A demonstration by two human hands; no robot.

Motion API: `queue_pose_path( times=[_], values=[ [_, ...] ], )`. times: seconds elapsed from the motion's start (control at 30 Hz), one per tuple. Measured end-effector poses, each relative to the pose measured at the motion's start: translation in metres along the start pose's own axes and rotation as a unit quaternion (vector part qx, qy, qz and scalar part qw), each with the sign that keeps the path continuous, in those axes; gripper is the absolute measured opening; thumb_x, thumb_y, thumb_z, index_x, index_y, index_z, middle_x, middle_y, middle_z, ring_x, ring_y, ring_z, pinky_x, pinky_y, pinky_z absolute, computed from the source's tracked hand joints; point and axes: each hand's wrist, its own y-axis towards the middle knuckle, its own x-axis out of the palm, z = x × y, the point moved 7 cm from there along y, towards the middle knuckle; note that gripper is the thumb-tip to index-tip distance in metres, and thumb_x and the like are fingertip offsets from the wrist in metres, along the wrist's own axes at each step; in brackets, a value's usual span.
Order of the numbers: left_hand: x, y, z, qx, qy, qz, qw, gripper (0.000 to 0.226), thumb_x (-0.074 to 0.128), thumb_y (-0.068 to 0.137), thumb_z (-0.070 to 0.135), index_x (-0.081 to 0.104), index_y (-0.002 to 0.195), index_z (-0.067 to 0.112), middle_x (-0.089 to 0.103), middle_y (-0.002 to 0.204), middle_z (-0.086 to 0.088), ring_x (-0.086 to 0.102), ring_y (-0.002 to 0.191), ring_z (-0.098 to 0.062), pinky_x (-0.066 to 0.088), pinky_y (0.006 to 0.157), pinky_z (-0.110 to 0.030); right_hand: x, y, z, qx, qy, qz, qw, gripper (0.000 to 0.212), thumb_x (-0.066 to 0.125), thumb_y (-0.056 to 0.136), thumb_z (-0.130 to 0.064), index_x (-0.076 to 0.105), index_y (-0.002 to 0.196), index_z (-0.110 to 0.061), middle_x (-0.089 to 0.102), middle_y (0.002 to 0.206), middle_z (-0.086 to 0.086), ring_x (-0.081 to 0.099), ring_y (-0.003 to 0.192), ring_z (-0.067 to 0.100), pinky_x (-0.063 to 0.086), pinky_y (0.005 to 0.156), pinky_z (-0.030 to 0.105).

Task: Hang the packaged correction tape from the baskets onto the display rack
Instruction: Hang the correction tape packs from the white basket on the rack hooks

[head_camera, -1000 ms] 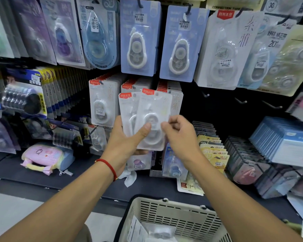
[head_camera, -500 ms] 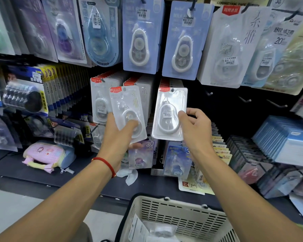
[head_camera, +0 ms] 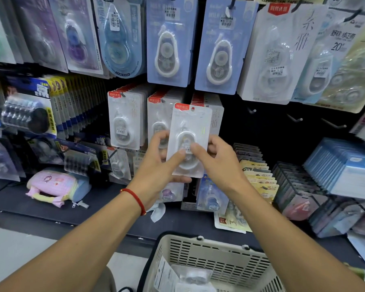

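Note:
One white correction tape package (head_camera: 190, 123) with a red top tab is held upright in front of the rack. My left hand (head_camera: 156, 168) grips its lower left side, thumb on the clear blister and fingers behind. My right hand (head_camera: 218, 162) pinches its right side, thumb on the front. Right behind it hang rows of the same packages on the rack hooks: a left row (head_camera: 124, 121), a middle row (head_camera: 156, 111) and a right row (head_camera: 216, 118). The beige basket (head_camera: 209, 255) stands below my arms with more packages inside.
Larger blue and white tape packs (head_camera: 169, 45) hang in the row above. Bare hooks (head_camera: 252, 111) stick out to the right of the white rows. A pink pouch (head_camera: 55, 186) lies on the dark shelf at left; blue boxed stock (head_camera: 343, 169) fills the right.
My right hand left its package on the right row and came back to the one in my left hand. Both hands now hold that package, shifted right toward the middle.

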Motion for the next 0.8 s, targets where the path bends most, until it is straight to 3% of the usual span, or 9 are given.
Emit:
queue_pose_path(
  times=[0.13, 0.27, 0.37, 0.43, 0.5, 0.57, 0.63, 0.7, 0.8],
  values=[
    [0.006, 0.003, -0.001, 0.0, 0.029, -0.007, 1.0, 0.062, 0.061, 0.101, -0.004, 0.049, 0.148, 0.033, 0.074, 0.115, -0.012, 0.076, 0.096, -0.027, 0.066, 0.078, -0.049, -0.012, 0.004, 0.003, 0.021, 0.055, 0.082, 0.995, 0.024, 0.068, 0.102, -0.033, 0.066, 0.121, -0.019, 0.08, 0.104, -0.004, 0.077, 0.095, 0.011, 0.061, 0.087, 0.04],
    [0.008, 0.004, -0.002, 0.016, 0.059, -0.002, 0.998, 0.06, 0.06, 0.1, -0.009, 0.052, 0.149, 0.025, 0.067, 0.105, -0.015, 0.074, 0.08, -0.026, 0.066, 0.074, -0.038, -0.019, 0.004, 0.007, 0.037, 0.07, 0.13, 0.988, 0.02, 0.066, 0.102, -0.037, 0.07, 0.115, -0.022, 0.08, 0.1, -0.003, 0.077, 0.095, 0.017, 0.06, 0.092, 0.054],
    [0.007, 0.006, -0.003, 0.024, 0.066, 0.007, 0.997, 0.06, 0.061, 0.099, -0.009, 0.052, 0.149, 0.022, 0.067, 0.11, -0.019, 0.076, 0.077, -0.023, 0.065, 0.074, -0.034, -0.021, 0.004, 0.005, 0.025, 0.069, 0.142, 0.987, 0.025, 0.066, 0.099, -0.042, 0.072, 0.114, -0.024, 0.08, 0.097, 0.001, 0.077, 0.096, 0.025, 0.059, 0.092, 0.058],
    [0.006, 0.008, -0.005, 0.024, 0.078, 0.005, 0.997, 0.059, 0.061, 0.098, -0.009, 0.053, 0.148, 0.023, 0.069, 0.113, -0.014, 0.076, 0.079, -0.021, 0.066, 0.077, -0.035, -0.023, 0.005, 0.005, 0.022, 0.06, 0.148, 0.987, 0.032, 0.067, 0.099, -0.043, 0.069, 0.125, -0.023, 0.08, 0.095, -0.001, 0.077, 0.095, 0.022, 0.059, 0.092, 0.056],
    [0.004, 0.008, -0.004, 0.04, 0.163, 0.0, 0.986, 0.059, 0.062, 0.097, -0.004, 0.055, 0.148, 0.026, 0.07, 0.118, -0.002, 0.073, 0.09, -0.012, 0.063, 0.087, -0.027, -0.025, 0.005, 0.008, 0.031, -0.028, 0.151, 0.988, 0.056, 0.066, 0.1, -0.048, 0.054, 0.146, -0.02, 0.077, 0.102, -0.006, 0.073, 0.1, 0.015, 0.058, 0.093, 0.051],
    [-0.003, 0.008, 0.002, 0.083, 0.316, 0.009, 0.945, 0.06, 0.063, 0.095, 0.001, 0.056, 0.148, 0.028, 0.065, 0.132, 0.007, 0.064, 0.109, -0.004, 0.048, 0.098, -0.009, -0.026, 0.001, 0.008, 0.006, -0.196, 0.153, 0.969, 0.072, 0.061, 0.101, -0.05, 0.034, 0.16, -0.018, 0.06, 0.135, -0.001, 0.061, 0.121, 0.018, 0.055, 0.098, 0.045],
    [-0.012, 0.011, 0.007, 0.12, 0.415, 0.026, 0.901, 0.062, 0.064, 0.092, 0.002, 0.055, 0.149, 0.024, 0.056, 0.148, 0.004, 0.05, 0.135, -0.01, 0.029, 0.111, -0.009, -0.021, -0.007, -0.003, -0.096, -0.347, 0.158, 0.919, 0.064, 0.061, 0.103, -0.036, 0.037, 0.159, -0.015, 0.043, 0.151, 0.008, 0.05, 0.132, 0.026, 0.051, 0.099, 0.045],
    [-0.021, 0.016, 0.01, 0.144, 0.463, 0.05, 0.873, 0.063, 0.064, 0.091, 0.002, 0.054, 0.15, 0.022, 0.044, 0.159, 0.0, 0.033, 0.15, -0.017, 0.011, 0.116, -0.009, -0.007, -0.009, -0.01, -0.192, -0.427, 0.115, 0.876, 0.055, 0.065, 0.101, -0.023, 0.048, 0.153, -0.014, 0.041, 0.158, 0.014, 0.045, 0.141, 0.033, 0.046, 0.109, 0.049],
    [-0.025, 0.025, 0.01, 0.185, 0.511, 0.051, 0.838, 0.066, 0.068, 0.088, 0.003, 0.053, 0.151, 0.018, 0.03, 0.168, -0.005, 0.019, 0.156, -0.02, -0.004, 0.114, -0.002, 0.015, 0.002, -0.002, -0.212, -0.492, 0.028, 0.844, 0.057, 0.061, 0.102, -0.023, 0.046, 0.157, -0.017, 0.021, 0.173, 0.012, 0.022, 0.159, 0.033, 0.028, 0.125, 0.05]
  ],
)
